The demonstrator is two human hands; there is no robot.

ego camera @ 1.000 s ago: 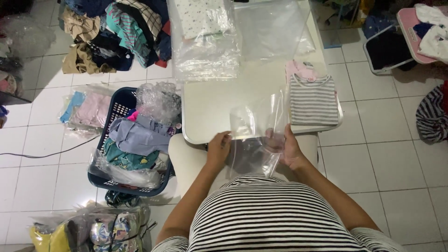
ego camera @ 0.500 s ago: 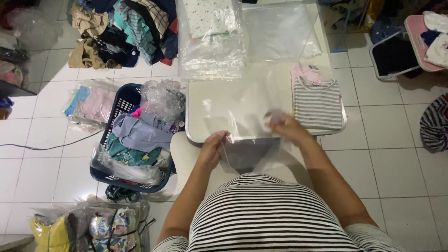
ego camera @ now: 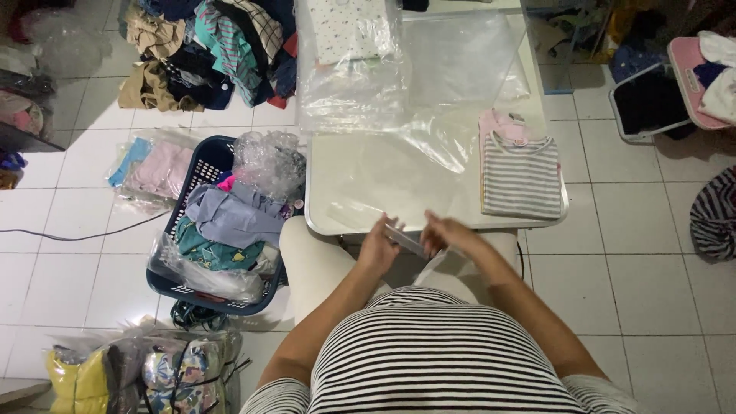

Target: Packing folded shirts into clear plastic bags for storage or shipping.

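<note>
A clear plastic bag (ego camera: 383,176) lies spread flat on the white table (ego camera: 330,224), with its near end hanging over the front edge. My left hand (ego camera: 378,247) and my right hand (ego camera: 446,232) are close together at that edge, both pinching the bag's near end. A narrow pale strip (ego camera: 405,239) of the bag is stretched between them. A folded grey-and-white striped shirt (ego camera: 521,175) lies on the table to the right of the bag, on top of a pink garment (ego camera: 494,123).
A stack of clear bags (ego camera: 353,92) and a bagged patterned garment (ego camera: 345,27) lie at the table's far end. A blue laundry basket (ego camera: 192,165) full of clothes stands left of the table. A clothes pile (ego camera: 207,54) and packed bundles (ego camera: 146,376) lie on the tiled floor.
The bag, held upright a second ago, has been laid flat across the table. My right hand has come back from the table to the front edge, close to my left hand.
</note>
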